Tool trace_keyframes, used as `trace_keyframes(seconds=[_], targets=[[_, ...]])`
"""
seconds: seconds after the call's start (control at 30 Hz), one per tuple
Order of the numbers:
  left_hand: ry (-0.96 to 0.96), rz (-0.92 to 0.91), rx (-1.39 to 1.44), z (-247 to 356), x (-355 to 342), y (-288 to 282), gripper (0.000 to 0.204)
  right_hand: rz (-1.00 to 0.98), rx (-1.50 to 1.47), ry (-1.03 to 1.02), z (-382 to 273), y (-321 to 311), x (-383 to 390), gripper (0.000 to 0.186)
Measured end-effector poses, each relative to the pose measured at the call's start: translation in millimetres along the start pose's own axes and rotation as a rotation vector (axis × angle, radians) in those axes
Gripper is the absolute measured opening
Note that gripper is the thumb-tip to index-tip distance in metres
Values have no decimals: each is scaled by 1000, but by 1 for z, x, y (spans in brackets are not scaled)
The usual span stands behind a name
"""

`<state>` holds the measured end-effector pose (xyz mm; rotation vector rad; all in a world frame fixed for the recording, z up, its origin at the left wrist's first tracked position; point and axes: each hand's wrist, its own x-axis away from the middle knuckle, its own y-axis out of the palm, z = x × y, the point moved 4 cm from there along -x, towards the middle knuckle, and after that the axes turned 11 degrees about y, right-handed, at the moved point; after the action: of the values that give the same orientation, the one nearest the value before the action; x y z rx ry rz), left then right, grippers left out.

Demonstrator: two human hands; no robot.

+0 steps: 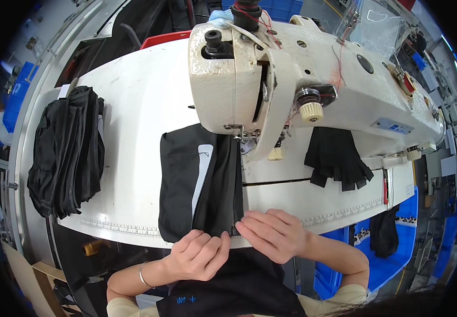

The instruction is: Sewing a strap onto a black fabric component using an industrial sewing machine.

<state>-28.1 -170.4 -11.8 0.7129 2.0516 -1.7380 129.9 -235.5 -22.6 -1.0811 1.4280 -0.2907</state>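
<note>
A black fabric piece (pixel 178 174) with a zipper and a pale grey strip lies on the white table, its far end under the needle area of a sewing machine (pixel 228 100). At the table's front edge my left hand (pixel 199 255) has its fingers curled closed on the near edge of the fabric. Just to the right, my right hand (pixel 271 234) pinches the fabric's near right corner. The fingertips of both hands are close together, with a short stretch of the black edge between them.
A thick stack of black fabric pieces (pixel 66 150) sits on the table's left side. Several black strips (pixel 336 158) lie under the machine arm at right. A ruler strip (pixel 339 211) follows the front edge. Blue bins (pixel 405 232) holding dark cloth stand lower right.
</note>
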Motion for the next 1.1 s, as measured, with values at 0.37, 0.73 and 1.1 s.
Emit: trace_keyframes(seconds=[0.37, 0.73, 1.1], targets=[[-931, 133, 669, -133, 16, -28, 21, -251, -8, -47, -6, 11, 12, 23], [159, -193, 145, -9, -13, 12, 23, -251, -30, 50, -5, 11, 15, 24], [116, -158, 196, -9, -11, 14, 25, -263, -3, 36, -6, 11, 21, 23]])
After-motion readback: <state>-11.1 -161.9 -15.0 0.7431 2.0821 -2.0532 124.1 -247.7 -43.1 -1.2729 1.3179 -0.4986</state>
